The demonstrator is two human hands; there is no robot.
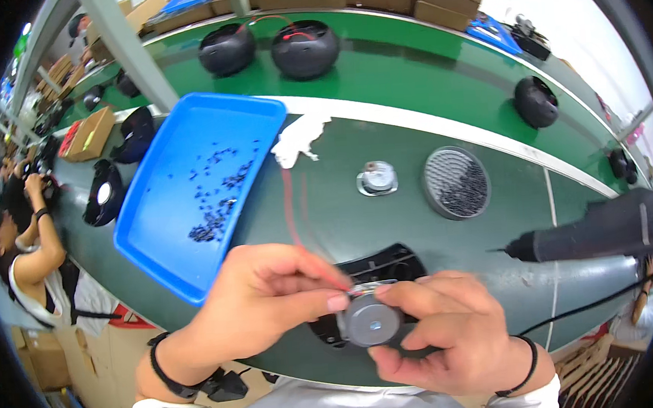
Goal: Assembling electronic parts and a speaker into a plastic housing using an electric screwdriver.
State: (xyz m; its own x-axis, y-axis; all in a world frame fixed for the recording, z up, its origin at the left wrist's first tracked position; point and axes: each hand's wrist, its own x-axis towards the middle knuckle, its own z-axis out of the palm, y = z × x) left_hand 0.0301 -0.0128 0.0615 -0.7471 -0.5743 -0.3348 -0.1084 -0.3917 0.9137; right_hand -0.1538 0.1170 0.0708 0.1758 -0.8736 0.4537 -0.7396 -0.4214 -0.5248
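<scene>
The surface (365, 228) lies in front of both hands, and a tray (164, 221) stands on it, beyond the left hand (268, 293) and to its left. Under the two hands there is a shell (401, 263), black and probably of stiff, light plastic.

The right hand (454, 327) is curved around the right side of the speaker (365, 326), with a finger at its upper edge and the thumb at its lower edge, so it seems to hold it. The left hand is narrow, its tips almost together at the upper left edge of the speaker; whether they pinch metal or wire, one cannot tell.

The speaker is between the hands, above the shell, its round grey back turned up. It should be rather heavy for its size and quite stiff, and the smooth back may slip a little. The rim is the safer place to hold; the small metal part by the left fingertips looks more fragile.

A wire (289, 206), thin and surely soft, runs down behind the left hand, where its end is hidden.
</scene>
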